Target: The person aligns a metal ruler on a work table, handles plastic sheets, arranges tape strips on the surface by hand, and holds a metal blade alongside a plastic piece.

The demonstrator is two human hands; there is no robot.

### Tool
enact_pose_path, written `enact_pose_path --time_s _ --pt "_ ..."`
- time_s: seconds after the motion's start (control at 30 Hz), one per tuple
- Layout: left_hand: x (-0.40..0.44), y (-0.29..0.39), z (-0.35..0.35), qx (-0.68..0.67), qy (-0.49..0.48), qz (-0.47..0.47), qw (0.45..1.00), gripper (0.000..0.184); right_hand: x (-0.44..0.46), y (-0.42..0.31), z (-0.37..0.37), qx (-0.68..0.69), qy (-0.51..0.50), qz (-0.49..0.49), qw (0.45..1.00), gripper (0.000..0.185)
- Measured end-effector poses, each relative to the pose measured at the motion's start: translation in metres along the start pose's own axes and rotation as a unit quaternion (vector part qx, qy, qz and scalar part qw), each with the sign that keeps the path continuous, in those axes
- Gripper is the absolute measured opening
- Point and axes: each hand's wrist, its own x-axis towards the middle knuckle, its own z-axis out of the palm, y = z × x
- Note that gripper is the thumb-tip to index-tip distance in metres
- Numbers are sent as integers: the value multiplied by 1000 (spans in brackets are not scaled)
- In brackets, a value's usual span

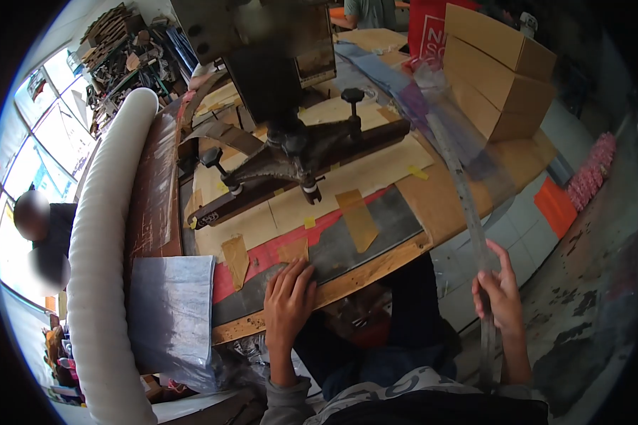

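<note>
My right hand (500,292) is closed around a long, narrow, greyish strip (465,195), possibly clear plastic. The strip runs from beside my body up past the table's right side, its far end near some bluish plastic sheeting (390,78). My left hand (289,294) lies with fingers stretched out on the front edge of the worktable, touching the dark mat (397,219) and nearest a piece of brown tape (294,251). Beyond it, a machine's dark metal bar (376,146) with black knobs hangs over or rests on the pale board (262,219); I cannot tell which.
A thick white foam roll (106,234) stands along the left, beside a stack of clear plastic sheets (170,304). Cardboard boxes (500,78) and a red bag (425,32) sit at the back right. A person (53,219) is at the far left; another person (372,13) is at the back.
</note>
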Motion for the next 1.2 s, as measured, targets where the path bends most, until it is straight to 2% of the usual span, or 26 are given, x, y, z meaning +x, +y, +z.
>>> enact_pose_path --time_s 0.07,0.13,0.2,0.27,0.33,0.43,0.5,0.53,0.63,0.73,0.83,0.93,1.0,1.07,1.2 --pt "-9 3 0 5 4 -22 1000 26 59 -13 -15 -16 -16 -41 999 53" --pt "-8 5 1 13 5 -48 999 23 136 -39 -17 -25 -31 -43 998 51" --pt "-6 7 3 21 1 -80 997 21 227 -72 -4 -78 -58 -92 991 50" --pt "-5 9 3 21 10 -88 996 19 347 -94 6 -61 -122 -135 981 54" --pt "-3 8 1 27 16 -92 995 18 396 -120 31 -85 -124 -79 985 56" --pt "-3 8 3 49 43 -86 994 17 436 -113 43 -353 -44 6 934 56" --pt "-8 5 6 76 82 -82 990 14 461 -76 34 -512 -44 -187 837 53" --pt "-12 6 8 87 99 -79 988 13 463 -59 29 -578 -41 -278 766 51" --pt "-22 3 14 105 176 -33 978 8 428 -44 20 -590 -28 -279 757 49" --pt "-21 3 13 112 186 -12 976 5 398 -44 10 -559 -11 -328 761 40" --pt "-24 2 12 112 192 -12 975 6 348 -67 10 -497 -32 -297 814 31" --pt "-29 1 11 117 220 -5 969 6 289 -65 8 -404 6 -285 869 25" --pt "-41 -3 9 134 223 0 966 7 252 -43 -4 -348 64 -334 874 26" --pt "-54 -15 3 153 232 -4 960 8 217 -21 -10 -318 117 -327 882 23" --pt "-78 -36 -16 178 239 -50 953 11 186 15 -12 -352 176 -252 884 20"
